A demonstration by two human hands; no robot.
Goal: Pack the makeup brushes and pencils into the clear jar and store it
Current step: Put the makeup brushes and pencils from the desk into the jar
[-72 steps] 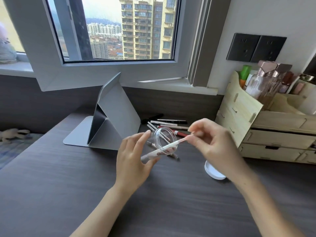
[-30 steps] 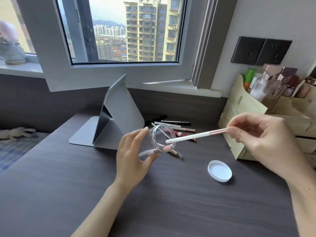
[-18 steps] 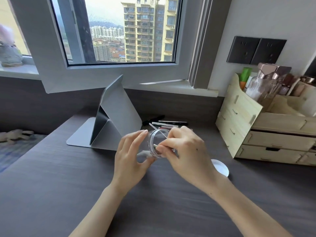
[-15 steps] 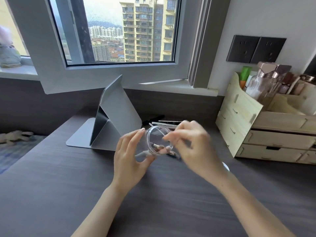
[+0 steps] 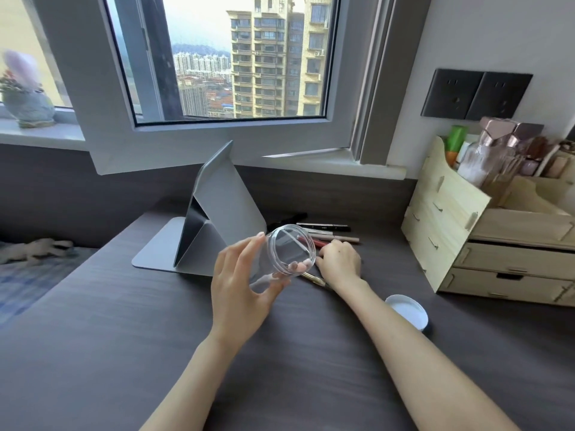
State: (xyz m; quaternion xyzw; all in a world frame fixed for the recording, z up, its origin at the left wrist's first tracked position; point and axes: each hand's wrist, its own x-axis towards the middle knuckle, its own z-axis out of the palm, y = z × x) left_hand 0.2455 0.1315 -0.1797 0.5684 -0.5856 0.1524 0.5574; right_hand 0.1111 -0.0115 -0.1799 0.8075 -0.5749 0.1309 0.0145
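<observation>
My left hand (image 5: 239,293) grips the clear jar (image 5: 273,262) just above the dark desk (image 5: 124,337), tilted with its mouth towards me and to the right. A white brush handle (image 5: 294,244) and a pink brush tip show inside the jar. Behind the jar, several pencils and brushes (image 5: 329,233) lie in a loose row on the desk. My right hand (image 5: 340,264) lies palm down on the near end of that row; the jar hides its fingertips. A gold-tipped pencil (image 5: 314,279) pokes out from under it.
The jar's white lid (image 5: 406,311) lies on the desk to the right of my right forearm. A wooden drawer organizer (image 5: 448,231) full of bottles stands at the right. A grey folded tablet stand (image 5: 227,209) stands behind the jar, under the window.
My right hand put the white brush into the jar, let it go, then moved back and down onto the pencils on the desk. My left hand keeps the jar.
</observation>
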